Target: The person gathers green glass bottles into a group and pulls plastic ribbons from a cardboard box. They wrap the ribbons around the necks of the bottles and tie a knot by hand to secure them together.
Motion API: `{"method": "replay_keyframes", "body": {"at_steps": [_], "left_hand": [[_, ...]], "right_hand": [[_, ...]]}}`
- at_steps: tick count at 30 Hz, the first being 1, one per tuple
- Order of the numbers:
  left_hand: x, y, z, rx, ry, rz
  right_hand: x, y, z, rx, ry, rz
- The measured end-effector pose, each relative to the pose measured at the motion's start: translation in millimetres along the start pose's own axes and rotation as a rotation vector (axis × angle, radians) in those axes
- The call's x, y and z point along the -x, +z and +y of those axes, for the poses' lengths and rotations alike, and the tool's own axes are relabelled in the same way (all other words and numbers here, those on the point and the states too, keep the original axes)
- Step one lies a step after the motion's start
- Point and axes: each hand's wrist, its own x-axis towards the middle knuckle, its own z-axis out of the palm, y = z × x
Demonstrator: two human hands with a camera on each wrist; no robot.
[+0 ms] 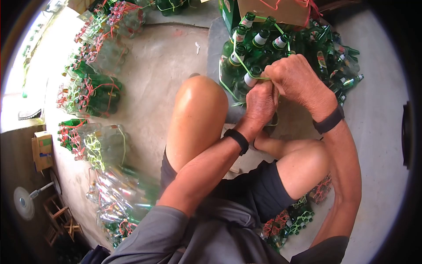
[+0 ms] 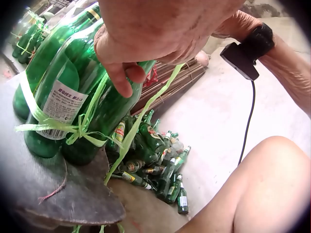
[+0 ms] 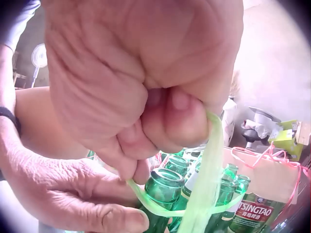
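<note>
A cluster of green glass beer bottles (image 1: 260,40) stands upright on a dark grey board (image 2: 53,189). Light green plastic twine (image 3: 204,179) loops round the bottle necks, and another band with a knot (image 2: 80,130) circles the bodies lower down. My right hand (image 1: 299,79) grips the twine in curled fingers at the near corner of the cluster, just above a bottle mouth (image 3: 166,180). Close against it, my left hand (image 1: 261,103) pinches the twine beside the same neck, its thumb (image 3: 129,219) along the bottle. A loose strand (image 2: 146,121) hangs below the hands.
Loose green bottles (image 2: 167,170) lie piled on the floor beyond the board. Tied bundles of bottles (image 1: 99,94) line the left side. A cardboard box (image 1: 274,13) sits behind the cluster; a fan (image 1: 25,202) stands far left. More netted bottles (image 1: 290,224) lie beside my leg.
</note>
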Motion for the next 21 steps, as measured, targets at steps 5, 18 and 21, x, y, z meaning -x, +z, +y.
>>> {"method": "replay_keyframes", "body": {"at_steps": [5, 18, 21], "left_hand": [[-2, 0, 8, 0.062, 0.058, 0.120], [-5, -4, 15, 0.092, 0.077, 0.069], [-4, -4, 16, 0.124, 0.079, 0.064]], "right_hand": [[-14, -7, 22, -0.154, 0.063, -0.086], [-31, -11, 47, -0.455, 0.259, -0.325], [-26, 1, 51, -0.564, 0.248, -0.200]]}}
